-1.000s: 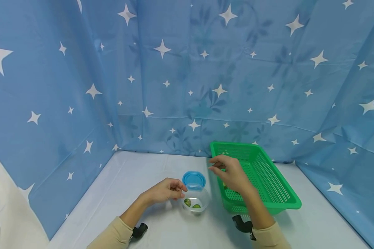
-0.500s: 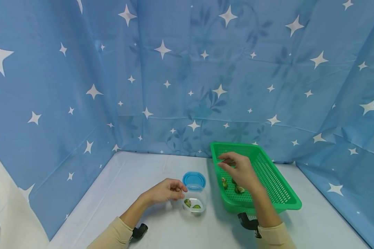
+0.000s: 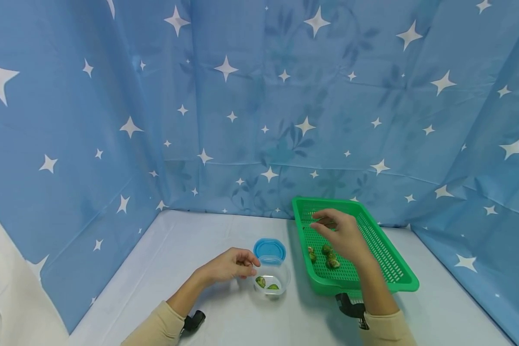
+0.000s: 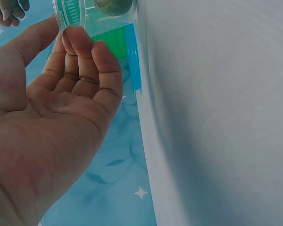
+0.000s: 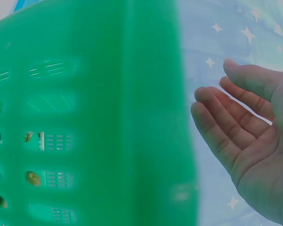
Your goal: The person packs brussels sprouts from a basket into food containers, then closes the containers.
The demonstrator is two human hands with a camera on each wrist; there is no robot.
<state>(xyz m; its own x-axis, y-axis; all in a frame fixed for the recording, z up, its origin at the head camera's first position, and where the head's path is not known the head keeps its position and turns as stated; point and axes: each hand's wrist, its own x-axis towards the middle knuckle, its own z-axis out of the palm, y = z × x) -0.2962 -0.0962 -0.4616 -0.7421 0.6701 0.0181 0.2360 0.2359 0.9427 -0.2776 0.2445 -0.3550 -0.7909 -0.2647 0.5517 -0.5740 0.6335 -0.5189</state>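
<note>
My left hand [image 3: 229, 265] pinches the rim of a small clear plastic container [image 3: 282, 283] between thumb and fingertips, at its left side. Two small green pieces, like Brussels sprouts [image 3: 260, 281], lie in the container. The left wrist view shows one sprout [image 4: 114, 5] through its clear wall. Over the green basket [image 3: 404, 282] my right hand [image 3: 343, 238] hovers with nothing in it, fingers loosely bent and thumb apart. Several more sprouts [image 3: 332, 262] lie on the basket floor, below and left of that hand.
A round blue lid [image 3: 269, 248] lies just behind the container. The basket stands right of it on the white table [image 3: 207, 307]. A blue curtain with white stars [image 3: 242, 120] hangs behind and at the sides. Both wrists wear black camera mounts [image 3: 350, 306].
My right hand has moved to the right, from the basket's left rim to over its inside, so the sprouts there now show. The left hand and the container have stayed put.
</note>
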